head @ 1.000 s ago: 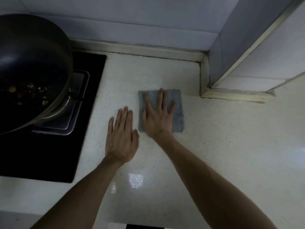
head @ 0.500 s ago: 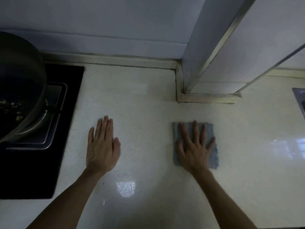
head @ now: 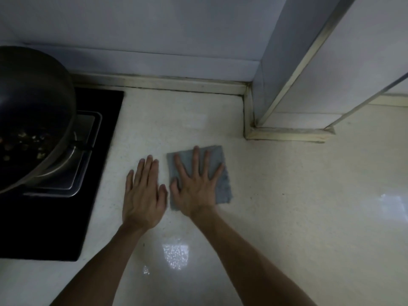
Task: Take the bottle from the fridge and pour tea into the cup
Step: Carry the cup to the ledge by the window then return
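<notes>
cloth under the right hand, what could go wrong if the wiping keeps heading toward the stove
1. The grey cloth lies pressed flat under the right hand, close to the left hand; a further sweep could bump it.
2. The wok with food overhangs the black cooktop nearby; a wide stroke might knock it.
3. The counter looks glossy, perhaps wet, so a palm might slip.
</notes>
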The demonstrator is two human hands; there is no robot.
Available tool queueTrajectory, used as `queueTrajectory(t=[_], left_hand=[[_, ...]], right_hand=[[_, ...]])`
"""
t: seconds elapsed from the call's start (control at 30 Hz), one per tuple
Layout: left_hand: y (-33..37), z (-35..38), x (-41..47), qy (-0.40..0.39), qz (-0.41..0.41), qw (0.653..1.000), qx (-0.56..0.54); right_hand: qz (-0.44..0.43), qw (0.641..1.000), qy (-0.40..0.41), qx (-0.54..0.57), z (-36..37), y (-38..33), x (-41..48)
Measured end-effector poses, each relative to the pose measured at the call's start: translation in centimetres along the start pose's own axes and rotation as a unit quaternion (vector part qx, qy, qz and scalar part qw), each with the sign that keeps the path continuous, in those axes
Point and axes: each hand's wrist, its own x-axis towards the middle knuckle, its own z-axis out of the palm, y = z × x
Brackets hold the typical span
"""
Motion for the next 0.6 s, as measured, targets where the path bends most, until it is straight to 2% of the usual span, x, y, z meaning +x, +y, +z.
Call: queueTrajectory(t=[0.13, 0.23, 0.4, 0.5, 0.6], left_hand=[[-0.1, 0.2, 0.0, 0.001, 0.001, 1.000, 0.002], [0.0, 0.2, -0.1, 0.001, -0.004, 1.000, 0.006], [0.0, 0.1, 0.0, -0.002, -0.004, 1.000, 0.002], [0.0, 0.0, 0.1, -0.006, -0.005, 1.000, -0.003], [0.0, 0.1, 0.0, -0.010, -0.007, 1.000, -0.003]], right_hand=[[-0.053, 0.998, 0.027, 0.021, 1.6, 1.0, -4.3], [-0.049, 0.998, 0.018, 0.030, 1.9, 3.8, -8.1], [0.049, 0.998, -0.003, 0.048, 0.6, 10.8, -10.9], [0.115, 0.992, -0.003, 0.046, -0.6, 13.7, -8.9], [0.158, 0.985, 0.014, 0.071, -1.4, 13.3, -5.2]])
